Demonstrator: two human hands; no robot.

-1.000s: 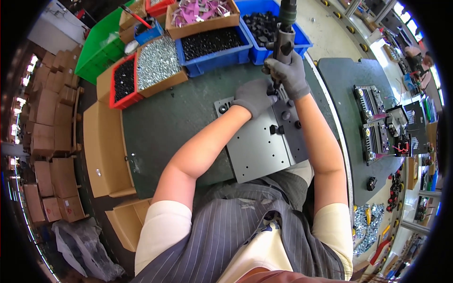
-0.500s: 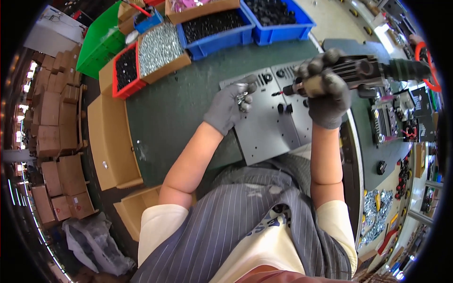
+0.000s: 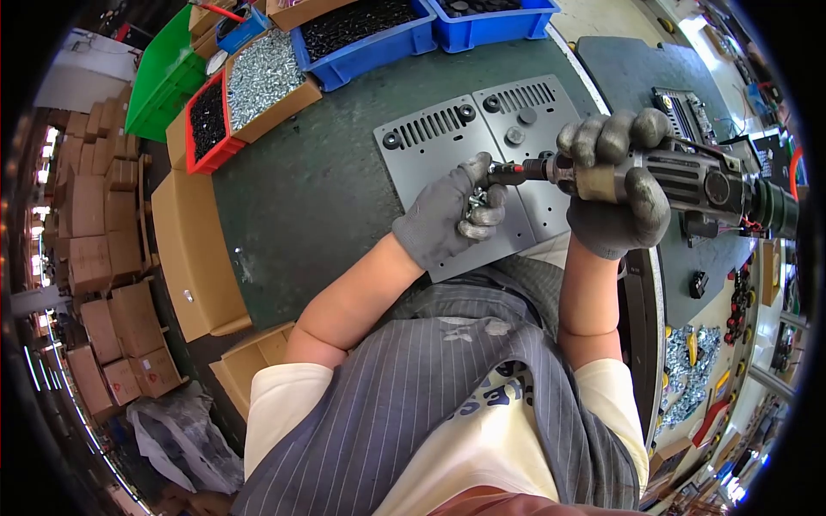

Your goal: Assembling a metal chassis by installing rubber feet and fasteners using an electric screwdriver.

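The right hand point(image 3: 615, 193), gloved in grey, is wrapped tight about the barrel of a powered screwdriver point(image 3: 688, 181) held level, its bit pointing toward the person's left. The left hand point(image 3: 447, 215), also gloved, is curled shut on a small cluster of bright screws point(image 3: 473, 202), with thumb and forefinger pinched at the bit tip point(image 3: 508, 175); whether a screw is already seated on the bit cannot be told, since the fingers cover the point. Both hands hang just above two grey metal plates point(image 3: 465, 163) lying side by side on the dark green surface point(image 3: 318, 181), each with a row of ventilation slots and round black fittings near its far edge. Judged from this posture, the step in hand is loading a screw onto the driver bit, not driving. The next move would call for turning the tool upright, placing the tip square in a plate hole, and steadying the plate against slip. Beyond the plates stand blue bins point(image 3: 370, 34) of dark parts, a cardboard box of silver screws point(image 3: 262, 73), and a red tray point(image 3: 206, 125) of black fasteners, all well apart from the hands.
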